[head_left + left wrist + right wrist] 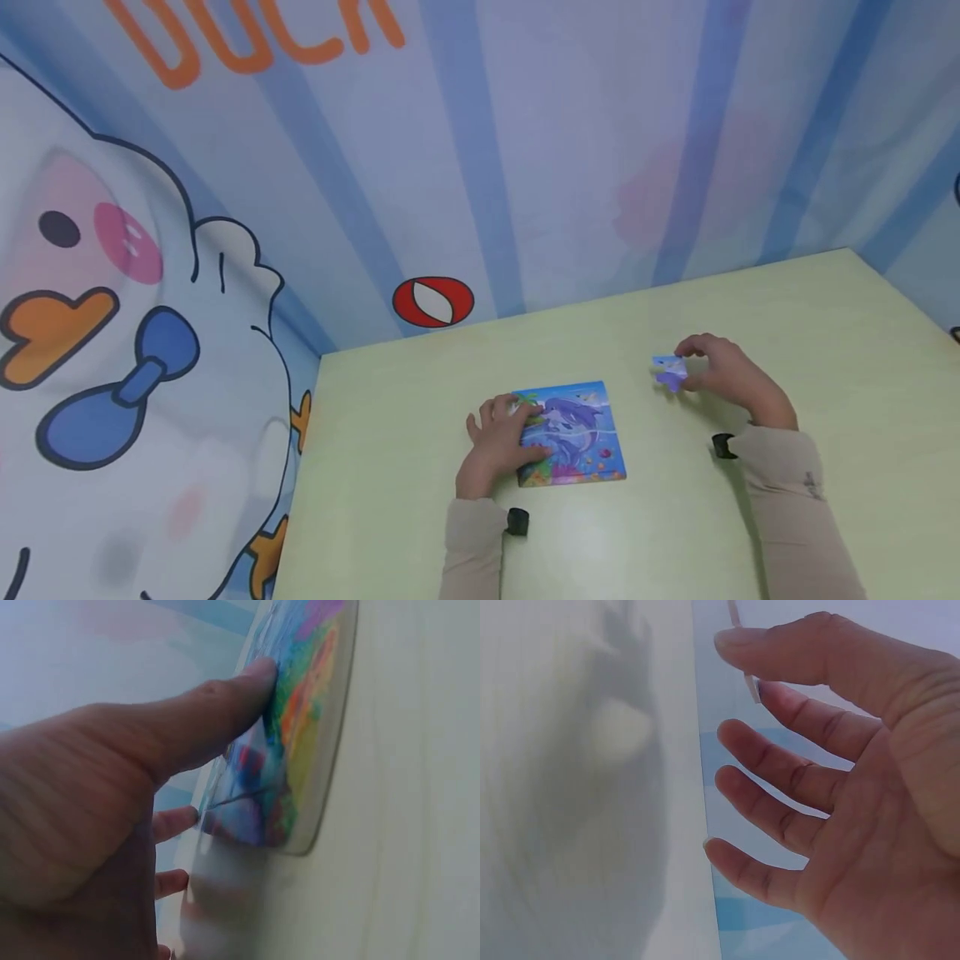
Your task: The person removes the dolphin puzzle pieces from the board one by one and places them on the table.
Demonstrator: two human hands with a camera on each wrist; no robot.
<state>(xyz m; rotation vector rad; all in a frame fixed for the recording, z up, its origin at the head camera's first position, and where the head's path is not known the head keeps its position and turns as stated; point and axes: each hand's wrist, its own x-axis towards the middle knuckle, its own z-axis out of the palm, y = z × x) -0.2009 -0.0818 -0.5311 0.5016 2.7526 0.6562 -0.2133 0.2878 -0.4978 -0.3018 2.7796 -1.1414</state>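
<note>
A square jigsaw puzzle (pixel 573 433) with a dolphin picture lies flat on the table. My left hand (pixel 495 437) rests over its left side with fingers spread; in the left wrist view the thumb of the left hand (pixel 142 750) touches the picture near the board's pale edge. To the right of the puzzle, my right hand (pixel 727 379) pinches a blue and purple jigsaw piece (pixel 670 372) above the table. From the right wrist, the piece (pixel 751 688) shows edge-on between thumb and index finger of the right hand (pixel 817 772), while the other fingers are apart from it.
The pale yellow table (pixel 390 450) meets a striped blue backdrop (pixel 570 167) at its far edge. A large printed duck (pixel 135 400) covers the backdrop on the left. Black straps (pixel 517 522) show at both wrists.
</note>
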